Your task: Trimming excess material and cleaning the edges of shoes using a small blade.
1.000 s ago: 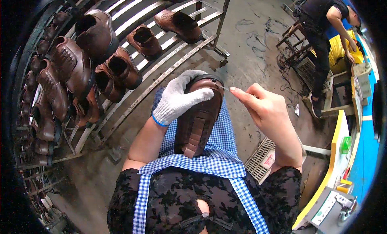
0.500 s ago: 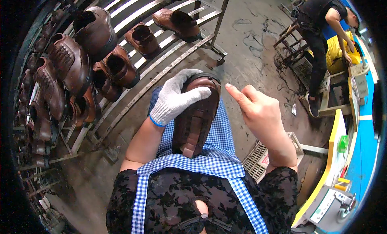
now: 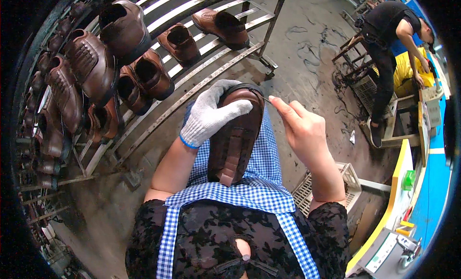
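A brown leather shoe lies in my lap on a blue-and-white checked apron, its toe pointing away from me. My left hand, in a white knitted glove with a blue cuff, is closed around the toe, the thumb across the top. Just right of the toe, my bare right hand is closed in a pinch, index finger and thumb toward the sole's dark edge. A thin dark line shows between the fingertips and the shoe; what the fingers hold is too small to name.
At left stands a metal rack holding several brown shoes. A pale plastic crate is by my right elbow. On the right runs a blue-topped workbench. Farther back another person bends over a yellow bag. Dark scraps litter the floor.
My right hand has shifted slightly left and down, its fingertips nearer the shoe's edge. My left hand still grips the toe. The surroundings have shifted a little in the view.
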`<action>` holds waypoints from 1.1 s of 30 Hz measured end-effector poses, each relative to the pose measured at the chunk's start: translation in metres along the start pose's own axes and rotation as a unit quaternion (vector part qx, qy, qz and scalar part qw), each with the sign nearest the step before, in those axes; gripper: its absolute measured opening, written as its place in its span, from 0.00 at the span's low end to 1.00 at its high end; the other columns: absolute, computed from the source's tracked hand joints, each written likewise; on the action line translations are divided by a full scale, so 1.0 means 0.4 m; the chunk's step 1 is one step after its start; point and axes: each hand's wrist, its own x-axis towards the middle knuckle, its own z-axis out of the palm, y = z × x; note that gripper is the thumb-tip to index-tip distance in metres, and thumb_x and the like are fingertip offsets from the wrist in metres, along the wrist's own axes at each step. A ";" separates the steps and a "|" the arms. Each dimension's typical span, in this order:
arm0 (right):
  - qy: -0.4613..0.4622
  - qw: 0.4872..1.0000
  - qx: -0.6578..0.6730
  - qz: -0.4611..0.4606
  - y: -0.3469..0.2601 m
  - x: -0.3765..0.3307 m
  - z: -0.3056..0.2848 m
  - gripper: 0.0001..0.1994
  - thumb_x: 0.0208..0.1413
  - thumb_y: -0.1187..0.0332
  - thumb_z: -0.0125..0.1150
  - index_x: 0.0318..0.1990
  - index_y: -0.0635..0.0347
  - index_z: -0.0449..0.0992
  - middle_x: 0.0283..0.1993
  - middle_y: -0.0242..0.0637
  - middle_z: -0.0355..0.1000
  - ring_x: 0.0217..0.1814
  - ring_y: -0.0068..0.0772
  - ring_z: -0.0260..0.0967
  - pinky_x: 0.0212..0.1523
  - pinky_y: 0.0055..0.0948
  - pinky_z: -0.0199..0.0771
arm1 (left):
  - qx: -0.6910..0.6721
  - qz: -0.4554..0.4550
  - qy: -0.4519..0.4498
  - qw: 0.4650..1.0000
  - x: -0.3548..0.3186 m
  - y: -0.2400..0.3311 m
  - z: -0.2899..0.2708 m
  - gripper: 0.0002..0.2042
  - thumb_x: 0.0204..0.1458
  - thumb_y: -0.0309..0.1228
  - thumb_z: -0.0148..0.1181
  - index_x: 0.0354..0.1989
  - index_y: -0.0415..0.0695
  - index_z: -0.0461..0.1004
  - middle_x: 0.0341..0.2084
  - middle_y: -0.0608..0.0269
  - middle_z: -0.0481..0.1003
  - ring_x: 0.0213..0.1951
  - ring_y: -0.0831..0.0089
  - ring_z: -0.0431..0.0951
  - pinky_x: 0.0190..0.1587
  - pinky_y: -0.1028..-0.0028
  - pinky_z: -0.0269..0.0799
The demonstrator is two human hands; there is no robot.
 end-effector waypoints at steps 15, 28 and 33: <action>0.061 0.990 0.112 0.061 -0.017 -0.007 0.079 0.15 0.56 0.73 0.57 0.52 0.52 0.74 0.31 0.40 0.73 0.28 0.45 0.74 0.27 0.36 0.74 | -0.009 0.011 0.022 1.000 -0.010 -0.003 -0.007 0.23 0.48 0.34 0.70 0.50 0.37 0.72 0.42 0.56 0.77 0.45 0.71 0.77 0.51 0.72 0.72; 0.118 0.969 0.207 0.065 -0.011 -0.016 0.104 0.13 0.58 0.73 0.57 0.50 0.54 0.76 0.32 0.41 0.75 0.32 0.45 0.76 0.30 0.35 0.75 | 0.013 0.014 0.025 1.000 -0.011 -0.018 -0.003 0.24 0.46 0.34 0.71 0.50 0.37 0.72 0.41 0.55 0.78 0.44 0.70 0.77 0.50 0.72 0.72; -0.022 0.999 0.024 0.015 0.011 -0.002 0.015 0.18 0.52 0.73 0.58 0.52 0.48 0.75 0.26 0.36 0.67 0.24 0.40 0.71 0.23 0.34 0.72 | 0.009 0.017 0.021 1.000 -0.011 -0.015 0.001 0.23 0.46 0.35 0.71 0.49 0.37 0.72 0.41 0.55 0.78 0.44 0.71 0.77 0.50 0.72 0.72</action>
